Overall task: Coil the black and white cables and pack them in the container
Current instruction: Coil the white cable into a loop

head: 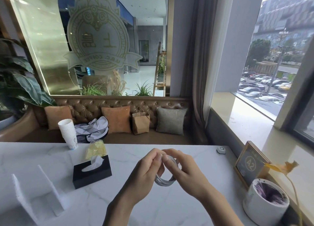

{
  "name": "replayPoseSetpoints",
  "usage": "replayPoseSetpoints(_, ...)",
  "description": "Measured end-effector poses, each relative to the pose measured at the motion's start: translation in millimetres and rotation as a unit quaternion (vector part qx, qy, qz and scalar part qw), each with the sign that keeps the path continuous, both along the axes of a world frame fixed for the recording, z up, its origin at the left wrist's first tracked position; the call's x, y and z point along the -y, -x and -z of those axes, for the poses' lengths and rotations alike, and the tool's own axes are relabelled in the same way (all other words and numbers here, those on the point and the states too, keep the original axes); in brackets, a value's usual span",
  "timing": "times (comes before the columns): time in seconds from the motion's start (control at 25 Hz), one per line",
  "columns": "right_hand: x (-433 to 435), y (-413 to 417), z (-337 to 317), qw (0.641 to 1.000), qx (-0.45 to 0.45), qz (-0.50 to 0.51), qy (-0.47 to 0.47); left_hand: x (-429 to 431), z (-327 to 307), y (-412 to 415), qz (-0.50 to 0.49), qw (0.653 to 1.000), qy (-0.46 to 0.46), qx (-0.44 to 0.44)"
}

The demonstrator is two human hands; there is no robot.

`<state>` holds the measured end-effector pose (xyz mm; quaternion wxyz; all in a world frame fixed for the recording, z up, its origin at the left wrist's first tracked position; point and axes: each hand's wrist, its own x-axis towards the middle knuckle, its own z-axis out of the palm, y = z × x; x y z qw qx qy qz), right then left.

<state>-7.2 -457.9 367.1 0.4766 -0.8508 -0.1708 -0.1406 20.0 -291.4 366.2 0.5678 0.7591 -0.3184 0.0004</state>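
Observation:
A white cable (164, 181) is wound into a small round coil, held upright above the middle of the marble table (153, 207). My left hand (146, 173) pinches the coil's top left, and my right hand (185, 168) grips its top right, the fingers of both meeting at the top. A white foam container (36, 191) with upright dividers stands at the near left of the table. No black cable shows in this view.
A black tissue box (92, 172) stands left of my hands, with a yellow bag (96, 149) and a stack of paper cups (68, 132) behind it. At right are a table sign (251, 162), a white pot (265, 202) and a small button (221, 150).

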Motion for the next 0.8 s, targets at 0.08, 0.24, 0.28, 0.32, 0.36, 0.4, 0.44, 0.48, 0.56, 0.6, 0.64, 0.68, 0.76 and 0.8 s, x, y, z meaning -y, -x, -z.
replayPoseSetpoints(0.08, 3.0, -0.9, 0.7, 0.998, 0.011, 0.049, 0.044, 3.0, 4.5, 2.1, -0.034, 0.999, -0.003, -0.005)
replayPoseSetpoints(0.24, 10.6, -0.4, 4.9, 0.997, 0.003, 0.072, -0.015, 8.9, 7.1, 1.0, -0.080, 0.992, -0.090, 0.023)
replayPoseSetpoints(0.28, 10.2, 0.9, 5.9, 0.996, -0.002, 0.077, -0.034, 11.5, 7.1, 1.0, -0.093, 0.990, -0.097, 0.036)
replayPoseSetpoints(0.32, 9.0, 1.9, 7.3, 0.995, -0.012, 0.083, -0.058, 14.4, 7.2, 1.2, -0.106, 0.989, -0.094, 0.047)
replayPoseSetpoints(0.36, 7.4, 2.3, 8.3, 0.992, -0.023, 0.090, -0.083, 17.3, 8.1, 1.4, -0.118, 0.988, -0.086, 0.056)
replayPoseSetpoints(0.4, 6.0, 2.8, 9.2, 0.989, -0.034, 0.095, -0.111, 19.8, 9.8, 2.0, -0.127, 0.987, -0.078, 0.060)
replayPoseSetpoints(0.44, 5.0, 2.8, 9.4, 0.984, -0.045, 0.095, -0.141, 21.6, 11.7, 2.3, -0.133, 0.987, -0.070, 0.057)
replayPoseSetpoints(0.48, 4.1, 3.1, 9.0, 0.980, -0.055, 0.093, -0.169, 22.7, 13.6, 2.0, -0.134, 0.988, -0.065, 0.050)
replayPoseSetpoints(0.56, 2.7, 5.7, 5.5, 0.973, -0.065, 0.093, -0.201, 24.3, 16.1, 0.2, -0.126, 0.990, -0.064, 0.029)
replayPoseSetpoints(0.6, 1.4, 7.9, 2.8, 0.972, -0.065, 0.093, -0.207, 24.3, 16.0, -0.8, -0.119, 0.991, -0.060, 0.017)
replayPoseSetpoints(0.64, -0.3, 9.6, -0.3, 0.971, -0.062, 0.093, -0.210, 24.0, 14.5, -1.9, -0.111, 0.993, -0.049, 0.003)
replayPoseSetpoints(0.68, -1.9, 10.7, -3.4, 0.973, -0.058, 0.093, -0.205, 23.2, 12.7, -3.4, -0.105, 0.994, -0.034, -0.008)
replayPoseSetpoints(0.76, -0.5, 12.5, -9.2, 0.982, -0.046, 0.105, -0.153, 27.3, 8.0, -5.8, -0.112, 0.993, -0.021, -0.013)
replayPoseSetpoints(0.8, -1.2, 11.9, -12.0, 0.986, -0.043, 0.113, -0.114, 28.1, 6.7, -6.9, -0.130, 0.991, -0.021, -0.007)
